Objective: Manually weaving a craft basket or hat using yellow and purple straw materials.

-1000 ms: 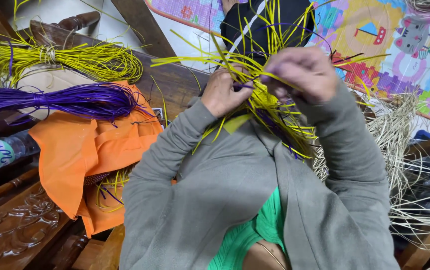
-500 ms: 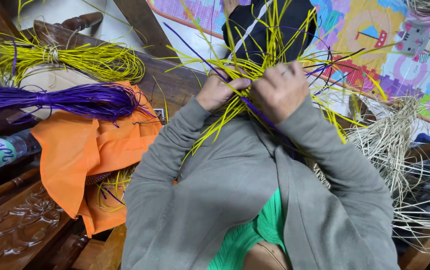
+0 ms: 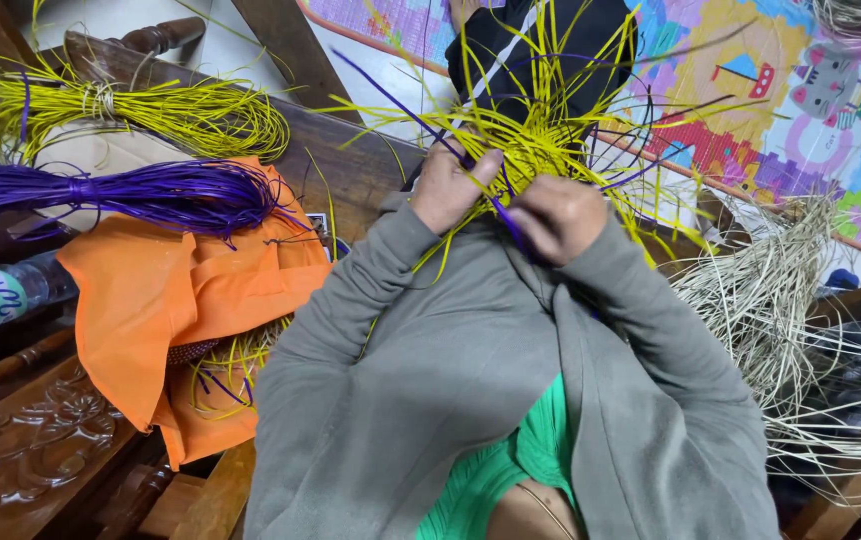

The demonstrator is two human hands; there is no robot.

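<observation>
the biggest thing in view is the person's own grey hooded top (image 3: 471, 400), which fills the near middle, with a green shirt (image 3: 511, 470) showing at its open front. at the far right a bright play mat (image 3: 781, 90) with coloured pictures covers the floor. on the left lies an orange cloth (image 3: 171, 300), crumpled over a dark carved wooden bench (image 3: 21, 450), with a few loose yellow and purple strands tucked under its near fold. at the right a heap of pale, undyed straw (image 3: 781, 300) fans out toward the near edge. a tied bundle of yellow strands (image 3: 151, 110) lies at the far left, and just nearer than it a tied bundle of purple strands (image 3: 141, 195) rests partly on the cloth. a plastic water bottle (image 3: 1, 295) lies at the left edge.

in the far middle, both hands are raised on a woven bunch of yellow strands (image 3: 541, 140), threaded with a few purple ones, whose loose ends spray outward in front of a dark garment with a white stripe (image 3: 551, 50). the left hand (image 3: 451, 185) has its fingers closed around the bunch's left side. the right hand (image 3: 556, 215), just beside it, is curled into a fist and pinches a purple strand (image 3: 506, 215) that runs up between the two hands.
</observation>
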